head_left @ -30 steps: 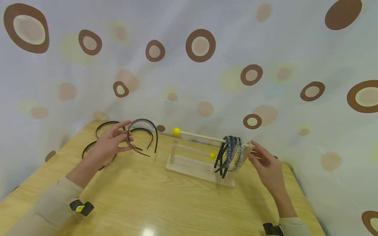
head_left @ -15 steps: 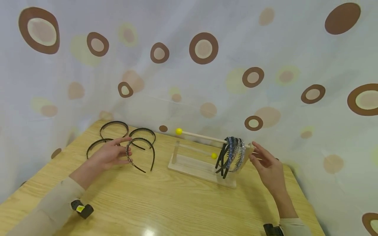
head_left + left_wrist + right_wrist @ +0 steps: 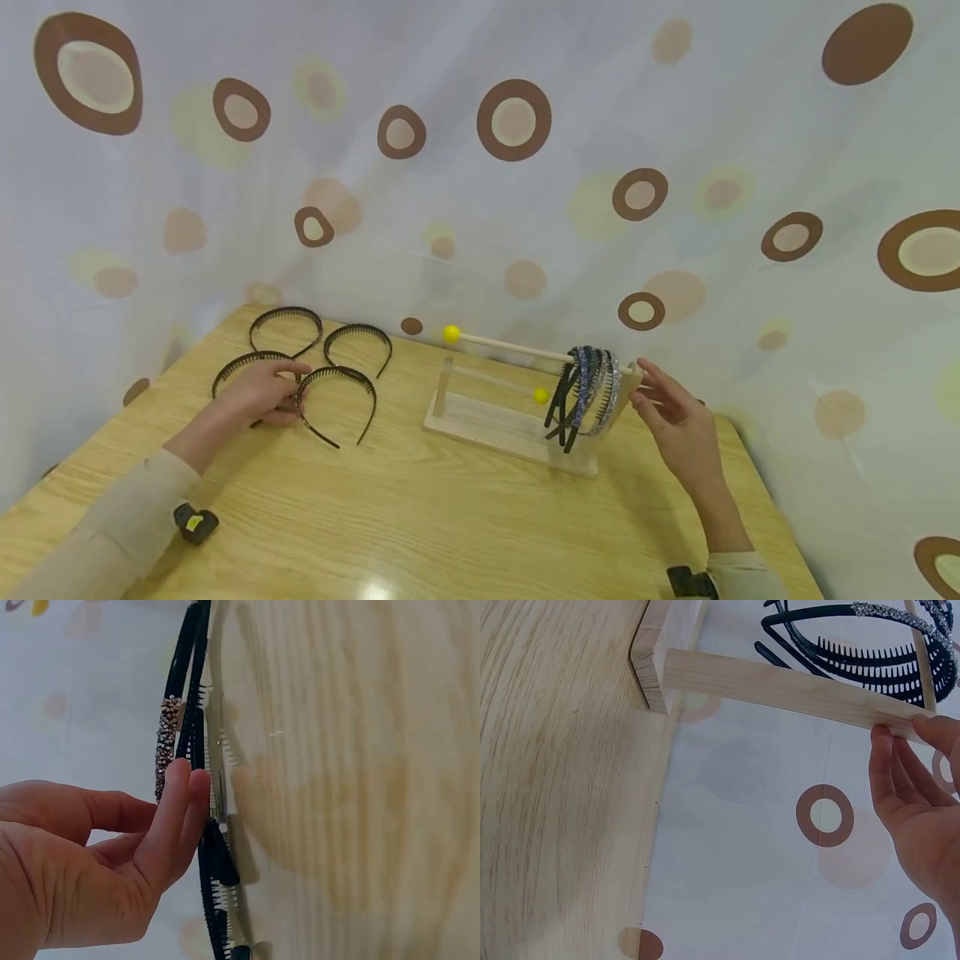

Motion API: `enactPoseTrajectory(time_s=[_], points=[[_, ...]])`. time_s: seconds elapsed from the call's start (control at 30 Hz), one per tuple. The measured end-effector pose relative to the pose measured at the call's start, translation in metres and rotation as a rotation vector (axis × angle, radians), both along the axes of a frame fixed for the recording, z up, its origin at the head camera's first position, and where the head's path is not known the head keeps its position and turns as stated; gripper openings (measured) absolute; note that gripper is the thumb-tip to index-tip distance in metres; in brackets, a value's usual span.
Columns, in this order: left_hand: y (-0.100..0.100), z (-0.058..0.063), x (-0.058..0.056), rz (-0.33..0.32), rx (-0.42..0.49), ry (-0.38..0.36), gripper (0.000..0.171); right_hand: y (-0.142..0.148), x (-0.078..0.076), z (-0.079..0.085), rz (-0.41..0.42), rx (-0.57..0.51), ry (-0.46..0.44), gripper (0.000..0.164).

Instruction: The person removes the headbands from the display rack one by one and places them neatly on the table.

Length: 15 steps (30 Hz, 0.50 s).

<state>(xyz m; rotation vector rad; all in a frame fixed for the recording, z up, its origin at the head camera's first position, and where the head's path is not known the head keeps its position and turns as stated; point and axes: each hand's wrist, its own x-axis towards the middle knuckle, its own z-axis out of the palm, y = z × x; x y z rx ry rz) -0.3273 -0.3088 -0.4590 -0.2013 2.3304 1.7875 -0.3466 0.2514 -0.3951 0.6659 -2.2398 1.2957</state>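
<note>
My left hand (image 3: pixel 258 393) pinches the side of a black toothed headband (image 3: pixel 341 369), low over the table at the left. In the left wrist view a stretch of this headband (image 3: pixel 168 735) carries sparkling stones, and the fingertips overlap it. My right hand (image 3: pixel 681 429) grips the top of the upright post (image 3: pixel 780 684) of a pale wooden stand (image 3: pixel 480 432), thumb on one face and fingers on the other. Several glittery headbands (image 3: pixel 583 392), blue and silver, hang bunched on the stand's upper rod (image 3: pixel 517 346), close to that post.
Behind and beside the left hand lie three more black headbands, one at the back left (image 3: pixel 285 310), one right of it (image 3: pixel 358 327) and one partly under the hand (image 3: pixel 238 363). Yellow balls cap the upper rod (image 3: pixel 451 333) and lower rod (image 3: pixel 542 395). A dotted curtain (image 3: pixel 465 200) hangs behind the table.
My left hand has brought its headband down and toward the front left, from raised near the back headbands to low at the table. The right hand stays on the post.
</note>
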Motion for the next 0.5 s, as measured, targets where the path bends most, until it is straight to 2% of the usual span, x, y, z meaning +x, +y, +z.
enactPoseTrajectory(time_s=[0.1,0.23,0.33,0.5], points=[[-0.007,0.006,0.002,-0.02,-0.22,0.08,0.044,0.001,-0.001,0.001,0.009,0.008,0.021,0.049],[-0.012,0.017,0.003,-0.068,-0.385,0.133,0.042,0.001,-0.001,0.003,0.017,0.013,0.036,0.048],[-0.013,0.023,0.003,-0.085,-0.457,0.145,0.043,0.001,0.0,0.003,0.017,0.013,0.028,0.048],[-0.009,0.026,0.004,-0.097,-0.49,0.143,0.049,0.002,0.0,-0.001,0.0,-0.001,-0.02,0.049]])
